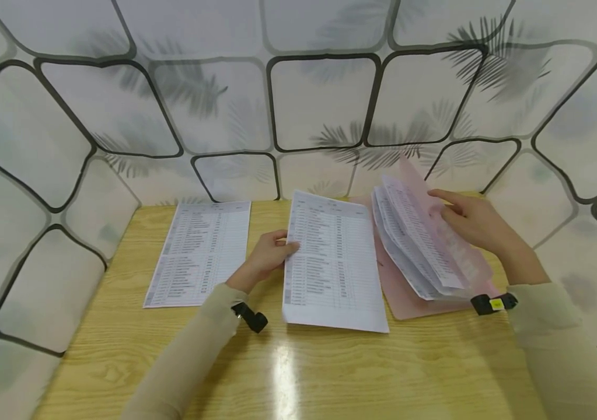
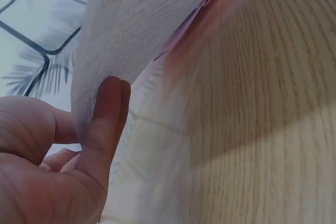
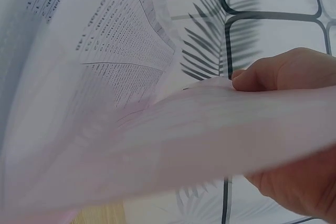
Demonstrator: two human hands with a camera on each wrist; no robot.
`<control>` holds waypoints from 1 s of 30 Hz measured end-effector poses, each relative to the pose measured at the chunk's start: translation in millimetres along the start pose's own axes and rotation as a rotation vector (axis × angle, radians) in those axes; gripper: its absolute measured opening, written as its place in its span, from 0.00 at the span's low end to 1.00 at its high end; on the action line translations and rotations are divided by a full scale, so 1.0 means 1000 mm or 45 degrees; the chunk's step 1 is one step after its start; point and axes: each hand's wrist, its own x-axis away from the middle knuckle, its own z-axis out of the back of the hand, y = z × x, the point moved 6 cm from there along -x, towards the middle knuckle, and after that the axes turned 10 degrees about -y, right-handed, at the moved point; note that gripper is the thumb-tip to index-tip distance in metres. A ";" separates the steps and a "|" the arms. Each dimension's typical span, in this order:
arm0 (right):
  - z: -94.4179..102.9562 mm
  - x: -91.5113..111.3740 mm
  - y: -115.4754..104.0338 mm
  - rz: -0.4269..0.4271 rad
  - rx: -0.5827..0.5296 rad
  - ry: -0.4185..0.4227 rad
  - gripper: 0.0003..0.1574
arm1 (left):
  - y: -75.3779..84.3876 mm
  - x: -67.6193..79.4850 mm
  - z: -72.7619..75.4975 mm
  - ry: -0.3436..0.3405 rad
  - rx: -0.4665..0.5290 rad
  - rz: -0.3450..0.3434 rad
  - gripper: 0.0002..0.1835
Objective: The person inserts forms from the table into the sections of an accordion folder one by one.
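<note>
My left hand (image 1: 268, 255) pinches the left edge of a printed sheet (image 1: 332, 268), a table of rows and columns, raised off the wood. In the left wrist view the sheet's back (image 2: 142, 19) shows, with fingers lying against it. To the right lies a pink translucent folder (image 1: 400, 300) with several printed sheets (image 1: 408, 233) fanned inside. My right hand (image 1: 479, 224) pinches the folder's lifted cover (image 1: 468, 256) by its edge. In the right wrist view, the thumb is on one side of the cover (image 3: 199, 150) and the other fingers are partly hidden behind it.
Another printed sheet (image 1: 201, 256) lies flat at the left of the wooden table (image 1: 330, 373). A patterned white wall covering (image 1: 324, 99) with dark outlines and leaf shapes encloses the back and both sides. Each wrist wears a black strap.
</note>
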 end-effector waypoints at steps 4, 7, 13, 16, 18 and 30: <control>-0.001 -0.001 0.000 -0.003 -0.008 -0.013 0.29 | 0.001 -0.002 -0.001 0.009 0.024 0.008 0.20; -0.001 -0.001 0.000 -0.002 -0.005 -0.023 0.29 | 0.000 -0.004 0.000 0.028 0.054 0.032 0.20; -0.001 -0.001 -0.001 -0.012 0.010 -0.024 0.29 | -0.006 -0.008 0.003 0.070 0.086 0.082 0.21; -0.001 -0.001 -0.002 0.016 0.021 -0.015 0.28 | -0.006 -0.009 0.002 0.075 0.075 0.087 0.22; -0.001 -0.001 -0.003 0.035 0.029 -0.008 0.28 | -0.005 -0.009 0.000 0.075 0.066 0.083 0.23; -0.005 0.000 -0.001 0.042 0.055 0.004 0.27 | -0.006 -0.014 -0.014 0.137 0.103 0.053 0.20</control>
